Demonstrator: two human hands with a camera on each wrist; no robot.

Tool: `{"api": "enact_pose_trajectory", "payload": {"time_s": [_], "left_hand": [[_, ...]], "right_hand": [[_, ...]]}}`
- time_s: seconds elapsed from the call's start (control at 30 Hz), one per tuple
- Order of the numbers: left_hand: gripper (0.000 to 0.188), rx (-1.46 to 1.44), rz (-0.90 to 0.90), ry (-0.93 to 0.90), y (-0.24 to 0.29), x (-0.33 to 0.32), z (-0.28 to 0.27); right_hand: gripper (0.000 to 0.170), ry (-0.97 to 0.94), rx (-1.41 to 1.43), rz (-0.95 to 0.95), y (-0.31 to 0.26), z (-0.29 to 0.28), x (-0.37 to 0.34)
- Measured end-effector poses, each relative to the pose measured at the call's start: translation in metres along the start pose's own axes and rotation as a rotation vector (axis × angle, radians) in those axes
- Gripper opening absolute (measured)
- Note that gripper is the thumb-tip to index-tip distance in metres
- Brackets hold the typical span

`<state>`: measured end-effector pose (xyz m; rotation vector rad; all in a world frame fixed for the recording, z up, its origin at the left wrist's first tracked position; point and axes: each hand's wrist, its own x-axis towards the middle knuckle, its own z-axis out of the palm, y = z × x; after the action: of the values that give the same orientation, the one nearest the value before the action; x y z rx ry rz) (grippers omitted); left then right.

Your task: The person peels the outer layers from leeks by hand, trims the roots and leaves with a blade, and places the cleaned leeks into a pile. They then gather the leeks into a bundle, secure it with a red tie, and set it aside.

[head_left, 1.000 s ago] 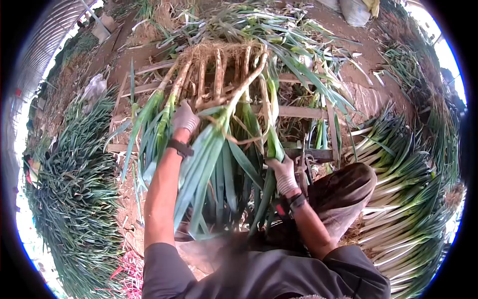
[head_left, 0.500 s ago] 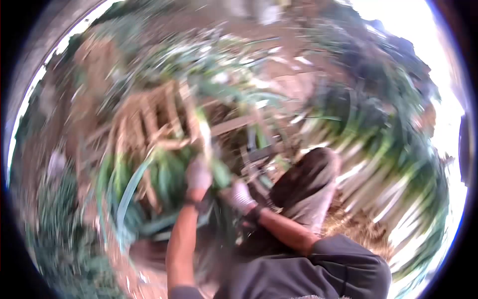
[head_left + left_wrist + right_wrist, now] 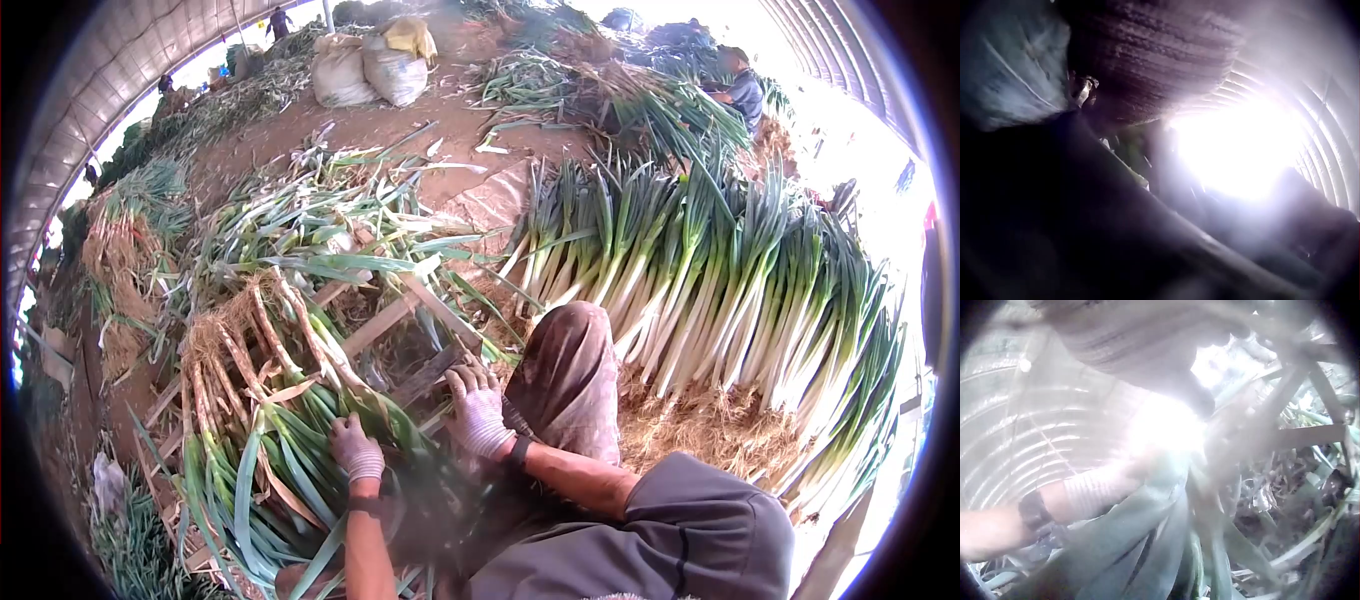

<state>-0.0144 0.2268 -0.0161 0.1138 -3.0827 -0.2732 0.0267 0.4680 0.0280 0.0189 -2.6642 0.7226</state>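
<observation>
In the head view, a bunch of leeks (image 3: 285,430) with brown roots and dirty stalks lies across a wooden frame at the lower left. My gloved left hand (image 3: 357,450) grips the green leaves at the bunch's right side; the right wrist view also shows this left hand (image 3: 1107,487) at the leaves (image 3: 1163,534). To its right, my gloved right hand (image 3: 478,410) has relaxed, slightly bent fingers beside a dark bar (image 3: 425,375) of the frame, holding nothing visible. Glare and shadow hide the fingers of the left glove (image 3: 1154,56) in the left wrist view.
Cleaned leeks (image 3: 690,270) with white stalks stand in a long row at right. Trimmed leaves (image 3: 310,210) lie beyond the frame. Full sacks (image 3: 395,70) stand farther back, and another person (image 3: 742,90) is at the upper right. A bent knee (image 3: 570,370) is beside my right hand.
The head view has swung right and up. My right hand has let go of the leek leaves and is farther from the bunch; my left hand has shifted from the stalks to leaves at the bunch's right side.
</observation>
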Motion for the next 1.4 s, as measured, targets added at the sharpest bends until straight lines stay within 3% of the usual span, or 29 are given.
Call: {"api": "enact_pose_trajectory", "payload": {"time_s": [0.07, 0.17, 0.23, 0.33, 0.4, 0.5, 0.57, 0.6, 0.67, 0.77, 0.83, 0.87, 0.9, 0.97, 1.0, 1.1, 1.13, 1.17, 1.23, 1.27, 1.33, 1.4], "left_hand": [[0.05, -0.005, 0.038, 0.018, -0.004, -0.007, 0.0], [0.05, 0.038, 0.061, 0.008, 0.004, -0.017, -0.01], [0.049, 0.064, 0.065, -0.043, 0.011, -0.024, -0.017], [0.046, 0.013, 0.04, -0.161, 0.024, -0.028, -0.024], [0.045, 0.073, 0.115, -0.146, 0.029, -0.039, -0.018], [0.044, 0.062, 0.159, -0.24, 0.041, -0.056, -0.017], [0.046, 0.15, 0.289, -0.361, 0.041, -0.064, -0.014], [0.052, 0.132, 0.337, -0.378, 0.039, -0.068, -0.01], [0.055, -0.09, 0.352, -0.464, 0.035, -0.07, -0.009], [0.061, -0.344, 0.314, -0.53, 0.036, -0.066, -0.029], [0.061, -0.533, 0.209, -0.497, 0.036, -0.068, -0.044], [0.066, -0.865, 0.173, -0.508, 0.017, -0.06, -0.006], [0.068, -1.052, 0.091, -0.5, 0.023, -0.066, -0.022], [0.072, -1.417, -0.079, -0.465, 0.036, -0.076, -0.058], [0.061, -1.438, -0.04, -0.397, 0.042, -0.08, -0.066], [0.037, -1.597, 0.242, -0.49, 0.063, -0.093, -0.123], [0.022, -1.573, 0.249, -0.421, 0.077, -0.105, -0.143], [0.042, -1.6, 0.216, -0.476, 0.073, -0.109, -0.138], [0.017, -1.654, 0.228, -0.448, 0.075, -0.114, -0.136], [0.018, -1.614, 0.231, -0.422, 0.077, -0.114, -0.139], [0.02, -1.514, 0.259, -0.323, 0.074, -0.107, -0.133], [0.021, -1.525, 0.196, -0.349, 0.072, -0.099, -0.128]], "right_hand": [[0.08, 0.083, -0.032, -0.011, 0.006, 0.002, -0.001], [0.087, 0.019, -0.013, 0.09, 0.012, -0.004, -0.002], [0.097, -0.23, 0.118, 0.277, 0.017, -0.014, -0.003], [0.092, -0.253, 0.095, 0.248, 0.034, 0.0, -0.005], [0.087, -0.229, 0.06, 0.178, 0.037, 0.0, -0.006], [0.078, -0.394, 0.068, 0.269, 0.053, -0.004, -0.004], [0.061, -0.436, 0.066, 0.311, 0.074, -0.004, -0.004], [0.058, -0.565, 0.099, 0.332, 0.074, -0.014, 0.001], [0.05, -0.793, 0.169, 0.297, 0.092, -0.001, 0.005], [0.047, -0.844, 0.258, 0.324, 0.085, 0.003, 0.005], [0.046, -0.672, 0.382, 0.162, 0.056, -0.022, -0.002], [0.047, -0.6, 0.396, 0.059, 0.042, -0.031, -0.004], [0.049, -0.529, 0.412, -0.042, 0.028, -0.04, -0.006], [0.053, -0.567, 0.474, -0.08, 0.001, -0.064, -0.013], [0.053, -0.528, 0.472, -0.153, -0.012, -0.074, -0.021], [0.055, -0.644, 0.509, -0.19, -0.02, -0.078, -0.052], [0.058, -0.643, 0.543, -0.194, -0.024, -0.088, -0.056], [0.063, -0.65, 0.552, -0.208, -0.023, -0.094, -0.057], [0.069, -0.66, 0.599, -0.24, -0.013, -0.084, -0.063], [0.074, -0.769, 0.603, -0.196, -0.02, -0.095, -0.06], [0.07, -0.795, 0.654, -0.216, -0.012, -0.086, -0.06], [0.064, -0.881, 0.78, -0.067, -0.016, -0.084, -0.045]]}}
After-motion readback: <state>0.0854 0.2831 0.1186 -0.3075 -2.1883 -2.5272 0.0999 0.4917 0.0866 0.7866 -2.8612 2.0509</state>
